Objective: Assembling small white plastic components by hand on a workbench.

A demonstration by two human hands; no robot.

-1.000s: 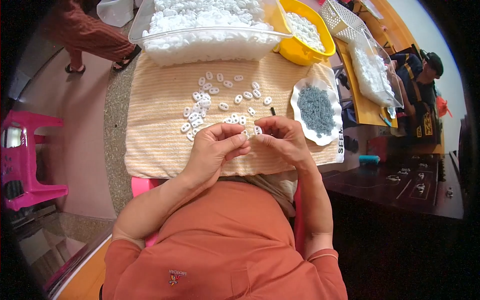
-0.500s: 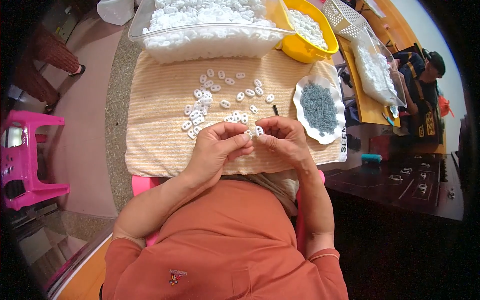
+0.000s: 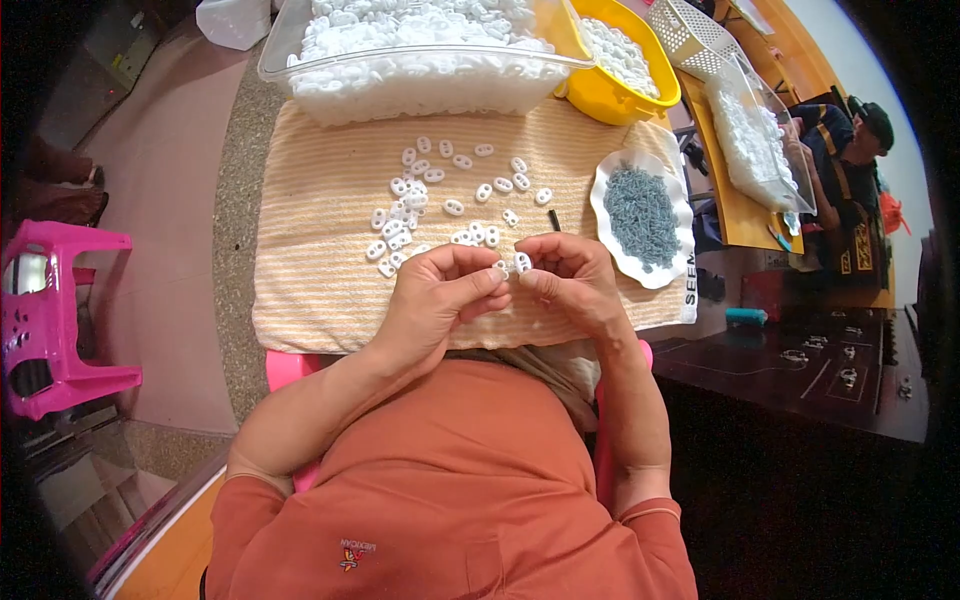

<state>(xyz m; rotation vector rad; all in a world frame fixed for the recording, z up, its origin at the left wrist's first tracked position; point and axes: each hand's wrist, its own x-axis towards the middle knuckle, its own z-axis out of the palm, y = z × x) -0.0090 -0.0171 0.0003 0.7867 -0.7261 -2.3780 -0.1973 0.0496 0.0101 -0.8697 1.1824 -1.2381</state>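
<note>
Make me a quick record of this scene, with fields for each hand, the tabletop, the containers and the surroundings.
Left hand: pinching a small pale piece, partly hidden by fingers
Right hand: holding a white two-hole piece
Tabletop: striped cloth, scattered white pieces, thin black item
Containers: clear tub and yellow basin of white pieces; scalloped white dish of grey parts
Surroundings: pink stool at left, another person at right
</note>
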